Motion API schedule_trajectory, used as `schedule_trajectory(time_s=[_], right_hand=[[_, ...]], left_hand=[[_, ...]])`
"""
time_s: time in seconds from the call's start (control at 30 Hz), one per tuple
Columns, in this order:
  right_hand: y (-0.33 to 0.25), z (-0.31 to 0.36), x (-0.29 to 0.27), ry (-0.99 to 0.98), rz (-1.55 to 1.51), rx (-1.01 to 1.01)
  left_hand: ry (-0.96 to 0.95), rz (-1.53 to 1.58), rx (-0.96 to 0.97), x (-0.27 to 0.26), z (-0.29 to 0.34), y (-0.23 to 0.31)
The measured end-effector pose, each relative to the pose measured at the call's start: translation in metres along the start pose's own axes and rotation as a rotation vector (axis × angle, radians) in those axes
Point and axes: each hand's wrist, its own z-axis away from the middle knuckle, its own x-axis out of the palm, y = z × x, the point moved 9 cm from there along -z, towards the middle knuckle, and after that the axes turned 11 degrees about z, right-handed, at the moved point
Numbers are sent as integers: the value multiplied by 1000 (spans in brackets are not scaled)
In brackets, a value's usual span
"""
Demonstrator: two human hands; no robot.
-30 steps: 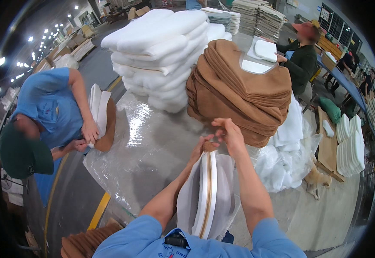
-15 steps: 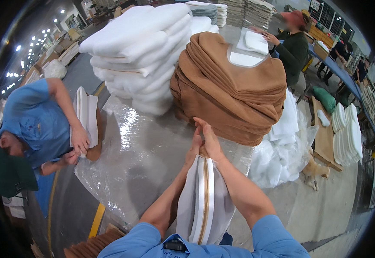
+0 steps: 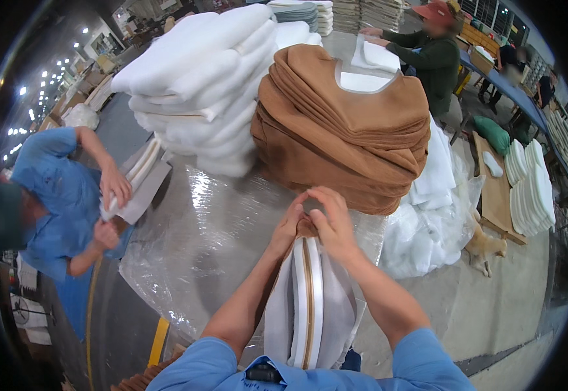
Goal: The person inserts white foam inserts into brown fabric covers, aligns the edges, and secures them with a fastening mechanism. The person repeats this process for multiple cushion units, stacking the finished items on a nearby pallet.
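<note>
A long layered pad [image 3: 308, 300], with grey cloth sides and white layers around a tan middle strip, stands on edge between my forearms. Its near end reaches my chest. My left hand [image 3: 288, 223] is curled against the left side of its far, brown tip, and my right hand [image 3: 334, 223] bends around the right side. The fingertips of both hands come together just beyond the tip, so the hands close on that end. Right behind them rises a thick pile of folded brown cloth [image 3: 342, 150], on a table covered with clear plastic sheeting [image 3: 199, 228].
White padding [image 3: 192, 72] is stacked high at the back left. On the left a co-worker [image 3: 56, 189] in blue grips a similar pad; another person [image 3: 437, 58] handles white pieces at the far right. A plastic bag [image 3: 421, 241] bulges beside the table, near a dog [image 3: 484, 247] on the floor.
My right hand has arched, with its fingers bending in over the pad's far tip. The left co-worker's hands have shifted on the other pad, and the far person has leaned left.
</note>
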Motion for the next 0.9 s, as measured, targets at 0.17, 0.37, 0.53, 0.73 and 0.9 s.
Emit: schedule_trajectory(time_s=[0.17, 0.37, 0.53, 0.73, 0.9], right_hand=[[-15, 20, -5, -345, -171, 41], [-34, 9, -1, -399, -74, -26], [-44, 7, 8, -358, -26, -97], [-40, 28, 19, -320, -165, 73], [-38, 40, 16, -113, -198, 113]], left_hand=[[53, 103, -6, 23, 4, 9], [129, -15, -34, 10, -1, 2], [125, -145, 14, -15, -7, 0], [-208, -280, -297, 40, -38, 55], [-663, -472, -346, 130, -32, 67]])
